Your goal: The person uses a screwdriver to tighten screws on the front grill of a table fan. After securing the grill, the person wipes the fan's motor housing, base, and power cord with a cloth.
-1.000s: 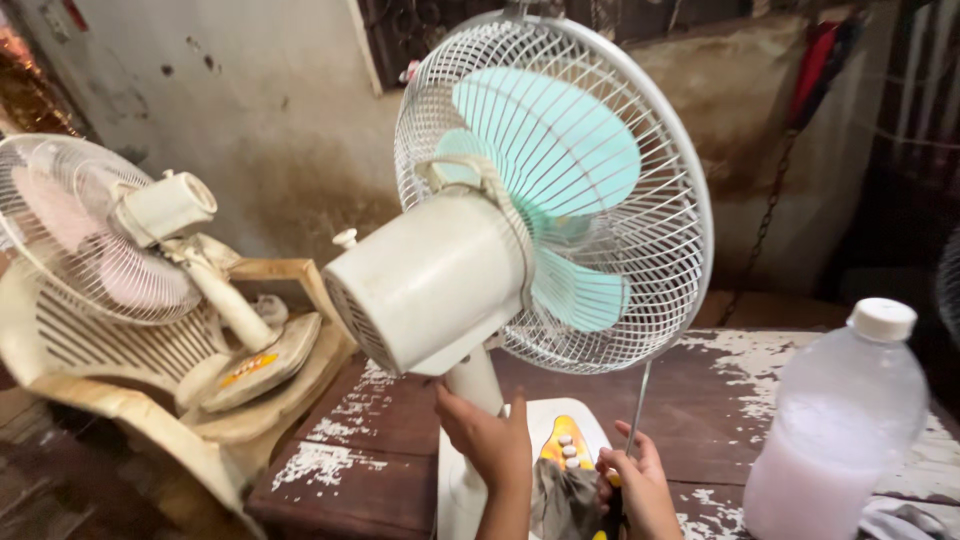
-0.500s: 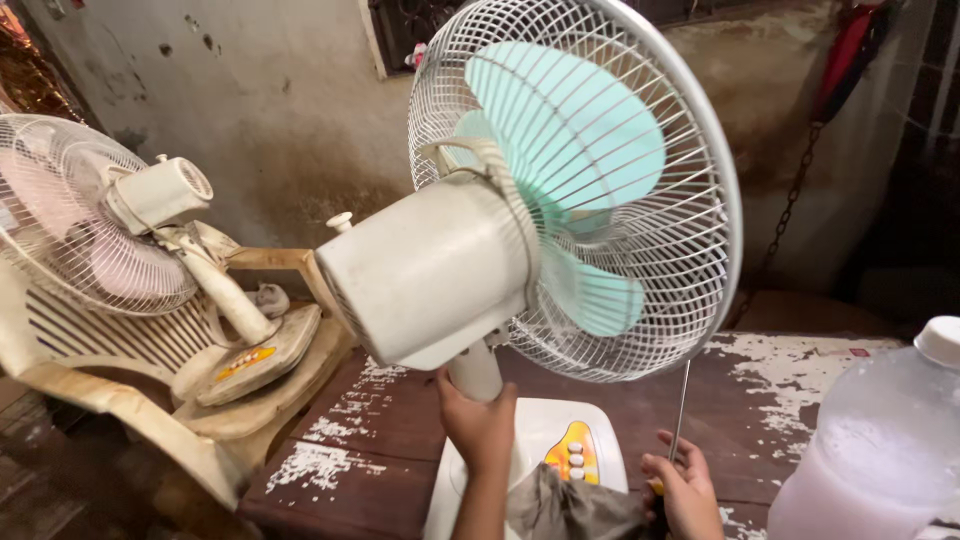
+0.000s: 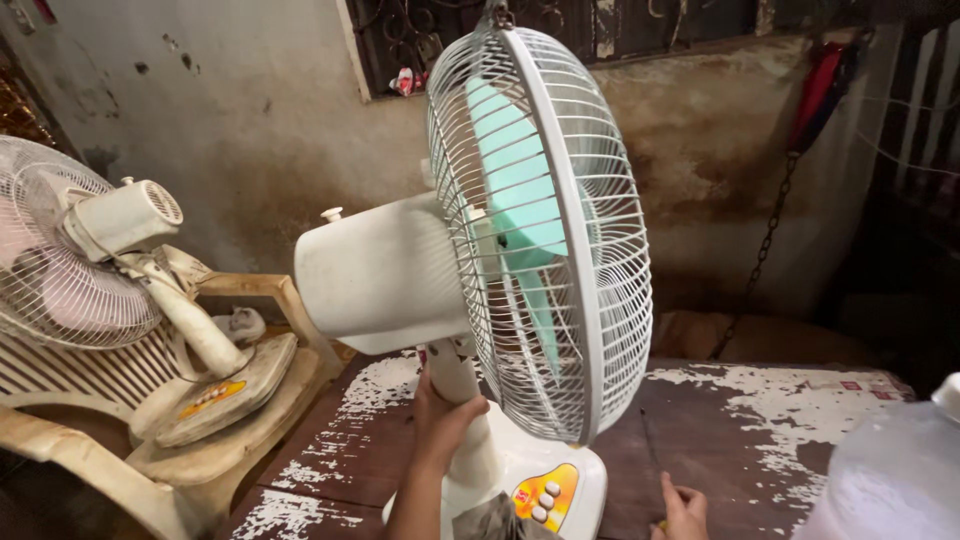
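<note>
Wrapped around the white neck of the table fan (image 3: 500, 250), the left hand (image 3: 440, 420) is clenched on the stem just under the motor housing, apparently steadying the fan, which stands upright on the wooden table (image 3: 760, 420) with its cage turned side-on to the camera. That table is the broadest thing here: dark planks with white paint flaking off in patches. On it, the fan is smooth white plastic with a domed wire guard, pale mint blades behind the ribs, and an oval base (image 3: 560, 490) carrying an orange panel of small round buttons. To the left, a second, grimier fan (image 3: 110, 270) with pinkish blades sits tilted on a cream slatted plastic chair (image 3: 70, 400) (parked there, it seems, out of the way). At the lower right corner bulges a translucent plastic bottle (image 3: 880, 480), cloudy and rounded. Smallest, the right hand (image 3: 685, 510) rests low on the table near a thin dark rod, a tool perhaps (image 3: 650, 440); whether its fingers close on the rod I cannot tell.
</note>
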